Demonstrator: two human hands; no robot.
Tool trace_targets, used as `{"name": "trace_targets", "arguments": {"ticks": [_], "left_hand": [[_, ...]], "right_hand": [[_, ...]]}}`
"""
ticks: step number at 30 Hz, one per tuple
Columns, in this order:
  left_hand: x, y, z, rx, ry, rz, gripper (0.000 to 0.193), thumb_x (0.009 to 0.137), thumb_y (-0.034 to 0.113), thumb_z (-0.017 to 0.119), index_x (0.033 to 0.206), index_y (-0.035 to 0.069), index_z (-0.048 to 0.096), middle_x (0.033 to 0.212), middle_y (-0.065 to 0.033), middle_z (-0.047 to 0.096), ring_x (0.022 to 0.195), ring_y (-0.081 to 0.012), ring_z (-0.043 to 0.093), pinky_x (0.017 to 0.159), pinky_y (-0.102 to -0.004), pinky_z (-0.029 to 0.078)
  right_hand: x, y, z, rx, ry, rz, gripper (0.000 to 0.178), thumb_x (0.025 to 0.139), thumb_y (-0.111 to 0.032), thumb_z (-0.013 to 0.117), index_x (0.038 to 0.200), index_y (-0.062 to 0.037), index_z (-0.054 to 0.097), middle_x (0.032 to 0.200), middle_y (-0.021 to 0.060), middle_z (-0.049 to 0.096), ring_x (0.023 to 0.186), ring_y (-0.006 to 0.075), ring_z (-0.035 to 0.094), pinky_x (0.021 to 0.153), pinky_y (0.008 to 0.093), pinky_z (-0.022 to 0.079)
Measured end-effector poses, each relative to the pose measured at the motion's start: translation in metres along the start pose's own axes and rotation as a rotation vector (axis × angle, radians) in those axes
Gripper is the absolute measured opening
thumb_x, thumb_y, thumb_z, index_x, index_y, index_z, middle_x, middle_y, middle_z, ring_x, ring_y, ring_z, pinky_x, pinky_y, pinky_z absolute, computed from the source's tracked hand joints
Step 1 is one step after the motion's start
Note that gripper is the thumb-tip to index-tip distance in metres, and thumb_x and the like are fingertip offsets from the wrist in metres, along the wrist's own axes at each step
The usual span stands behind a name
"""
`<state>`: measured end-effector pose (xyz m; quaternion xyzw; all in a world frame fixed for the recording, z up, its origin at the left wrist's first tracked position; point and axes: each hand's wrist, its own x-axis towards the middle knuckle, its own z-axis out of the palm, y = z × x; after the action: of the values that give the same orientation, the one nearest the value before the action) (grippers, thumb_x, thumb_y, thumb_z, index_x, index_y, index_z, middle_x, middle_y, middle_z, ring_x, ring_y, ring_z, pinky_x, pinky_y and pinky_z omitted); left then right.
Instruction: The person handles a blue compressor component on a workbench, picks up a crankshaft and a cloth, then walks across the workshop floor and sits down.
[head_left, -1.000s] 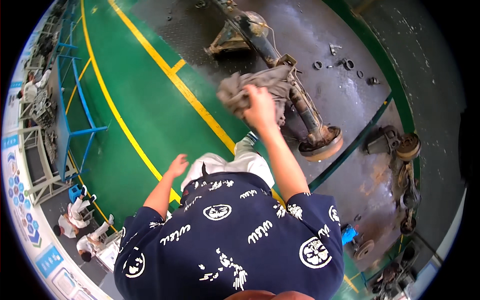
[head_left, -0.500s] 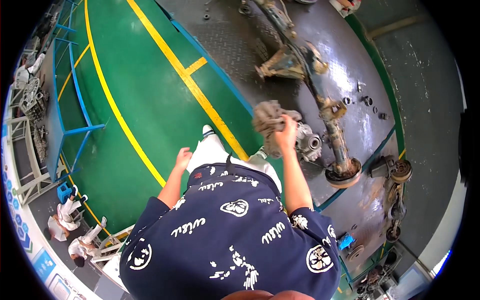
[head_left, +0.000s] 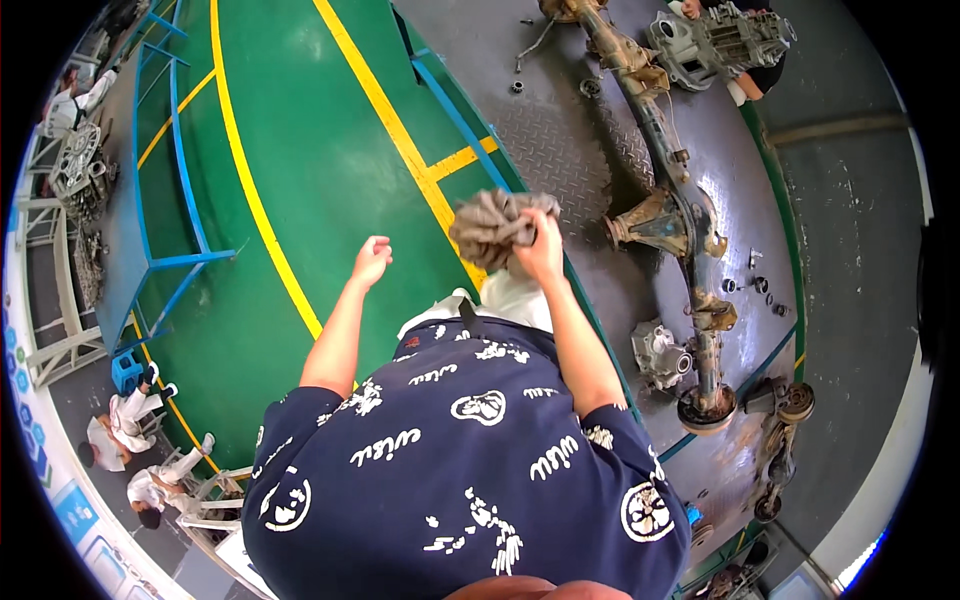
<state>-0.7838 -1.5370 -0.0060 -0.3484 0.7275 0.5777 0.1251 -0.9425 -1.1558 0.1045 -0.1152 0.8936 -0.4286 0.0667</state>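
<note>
My right hand (head_left: 542, 250) is closed on a crumpled grey-brown rag (head_left: 490, 228), held up in front of my body. Folds of the cloth bulge out to the left of the fingers. My left hand (head_left: 373, 260) hangs in the air over the green floor, its fingers loosely bent with a gap at the thumb and nothing in them. To the right of my right forearm, a grey metal gear housing (head_left: 662, 355) rests on the dark metal bench top (head_left: 545, 150). Beside it lies a long rusty axle (head_left: 690, 215) with a drum at its near end.
A blue-framed table (head_left: 150, 200) stands at the left. Small rings (head_left: 763, 285) lie on the bench beyond the axle. At the far right, a person stands by a large gearbox casing (head_left: 720, 45). Several people sit at lower left. Yellow lines (head_left: 385, 110) cross the green floor.
The bench, axle and gear housing have shifted right and lower in view. My right hand has moved left, away from the housing, with the rag still in it. My left hand has risen.
</note>
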Motion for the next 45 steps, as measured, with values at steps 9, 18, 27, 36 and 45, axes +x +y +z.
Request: {"name": "trace_targets", "arguments": {"ticks": [9,18,27,36,45], "left_hand": [[0.053,-0.005,-0.069,-0.051,0.103,-0.046,0.031,0.104,0.013,0.061,0.134,0.007,0.060,0.113,-0.0083,0.069,0.091,-0.0175,0.069,0.077,-0.0306,0.055],[0.017,0.011,-0.150,0.056,0.109,-0.658,0.033,0.096,0.014,0.066,0.129,0.009,0.064,0.095,-0.0059,0.067,0.077,-0.0186,0.068,0.065,-0.0340,0.055],[0.211,0.133,-0.220,0.202,0.326,-0.078,0.034,0.099,0.017,0.066,0.130,0.004,0.064,0.126,-0.0151,0.071,0.102,-0.0262,0.071,0.092,-0.0382,0.056],[0.393,0.103,-0.330,0.204,0.190,-0.351,0.033,0.097,0.020,0.066,0.127,0.005,0.066,0.117,-0.0134,0.074,0.094,-0.0240,0.072,0.085,-0.0391,0.057],[0.572,0.194,-0.534,0.165,0.074,-0.589,0.026,0.100,0.020,0.062,0.124,0.010,0.064,0.108,-0.0073,0.071,0.080,-0.0207,0.069,0.062,-0.0372,0.053]], "right_hand": [[0.200,0.024,0.028,0.043,0.208,0.266,0.061,0.068,-0.011,0.081,0.126,-0.0032,0.065,0.119,0.0252,0.071,0.116,0.0423,0.067,0.102,0.0464,0.053],[0.406,-0.075,0.167,0.202,-0.047,0.117,0.067,0.071,-0.008,0.079,0.134,-0.0124,0.060,0.124,0.0227,0.062,0.122,0.0445,0.057,0.107,0.0477,0.049],[0.594,-0.064,0.160,-0.191,0.086,0.015,0.067,0.070,-0.001,0.078,0.133,-0.0134,0.061,0.127,0.0199,0.060,0.118,0.0424,0.060,0.103,0.0473,0.052],[0.622,-0.148,0.338,-0.171,-0.127,0.373,0.072,0.072,-0.010,0.080,0.139,-0.0160,0.054,0.134,0.0261,0.055,0.123,0.0482,0.058,0.106,0.0503,0.051],[0.712,-0.205,0.293,-0.171,0.056,0.523,0.074,0.070,-0.013,0.081,0.141,-0.0084,0.061,0.137,0.0232,0.064,0.130,0.0416,0.060,0.113,0.0473,0.046]]}}
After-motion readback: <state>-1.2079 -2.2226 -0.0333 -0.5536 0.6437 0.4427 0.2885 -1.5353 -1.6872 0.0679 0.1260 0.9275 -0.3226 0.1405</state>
